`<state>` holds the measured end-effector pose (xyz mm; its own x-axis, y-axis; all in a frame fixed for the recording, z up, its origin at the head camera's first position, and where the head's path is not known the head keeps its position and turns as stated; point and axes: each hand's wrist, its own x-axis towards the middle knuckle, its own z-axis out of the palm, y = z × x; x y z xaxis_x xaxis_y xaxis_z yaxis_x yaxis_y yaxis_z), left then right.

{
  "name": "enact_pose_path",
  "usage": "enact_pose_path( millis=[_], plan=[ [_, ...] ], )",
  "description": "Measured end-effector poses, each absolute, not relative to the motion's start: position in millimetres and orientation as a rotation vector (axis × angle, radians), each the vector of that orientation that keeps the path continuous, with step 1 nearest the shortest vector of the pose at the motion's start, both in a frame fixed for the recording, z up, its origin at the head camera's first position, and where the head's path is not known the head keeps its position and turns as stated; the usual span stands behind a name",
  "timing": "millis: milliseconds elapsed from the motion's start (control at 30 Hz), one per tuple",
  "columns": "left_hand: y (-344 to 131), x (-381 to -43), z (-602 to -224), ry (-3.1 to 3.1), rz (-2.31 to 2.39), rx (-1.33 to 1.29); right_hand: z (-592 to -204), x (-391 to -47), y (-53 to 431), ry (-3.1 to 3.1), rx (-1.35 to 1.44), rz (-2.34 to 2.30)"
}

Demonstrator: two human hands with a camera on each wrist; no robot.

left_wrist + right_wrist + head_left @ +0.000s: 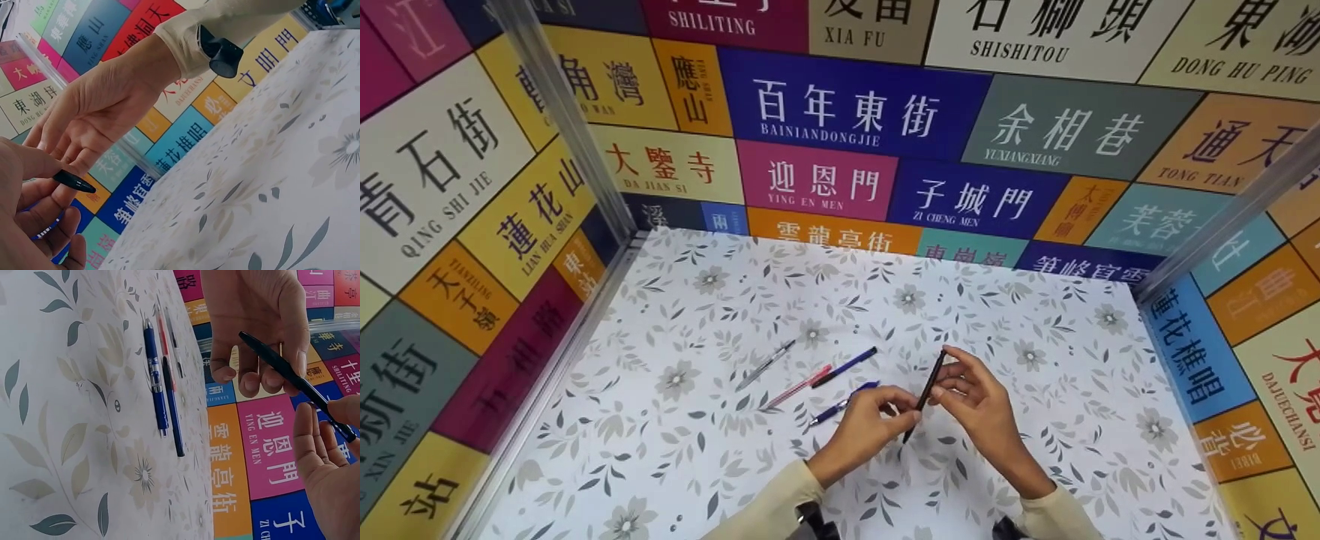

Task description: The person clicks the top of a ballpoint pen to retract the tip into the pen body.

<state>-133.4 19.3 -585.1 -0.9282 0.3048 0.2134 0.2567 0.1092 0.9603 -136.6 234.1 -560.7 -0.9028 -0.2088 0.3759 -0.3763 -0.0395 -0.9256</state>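
Observation:
Both hands hold a black pen (pixel 935 375) above the table, tilted with one end up toward the right. My left hand (pixel 870 424) pinches the pen's lower part between thumb and fingers. At the upper part, my right hand (pixel 981 401) grips it, the index finger reaching to the top end. The right wrist view shows the black pen (pixel 271 357) running from the left hand (pixel 256 309) to the right hand (pixel 332 478). A dark tapered end (pixel 76 181) pokes out past the left thumb in the left wrist view.
Left of the hands, a blue pen (pixel 832 410), a dark blue pen with a black end (pixel 846 366), a red pen (pixel 795 387) and a clear pen (pixel 765 366) lie on the flower-patterned tabletop (pixel 705 480). Panels with coloured signs (pixel 855 105) stand around the table.

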Motion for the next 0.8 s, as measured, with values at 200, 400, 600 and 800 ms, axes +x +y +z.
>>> enact_pose_path(
  millis=[200, 400, 600, 800],
  plan=[
    [14.6, -136.8, -587.2, 2.369, 1.968, 0.624, -564.0, -136.7, 237.7, -2.064, 0.689, 2.066],
    [7.5, -139.5, -589.4, 2.454, 1.913, 0.644, -568.5, -133.8, 244.0, -2.132, 0.645, 2.019],
    [-1.8, -143.3, -593.9, 2.522, 1.897, 0.649, -571.5, -131.5, 252.6, -2.155, 0.625, 1.891],
    [-13.5, -145.2, -597.2, 2.557, 1.898, 0.610, -574.7, -131.0, 264.3, -2.194, 0.575, 1.816]
  ],
)
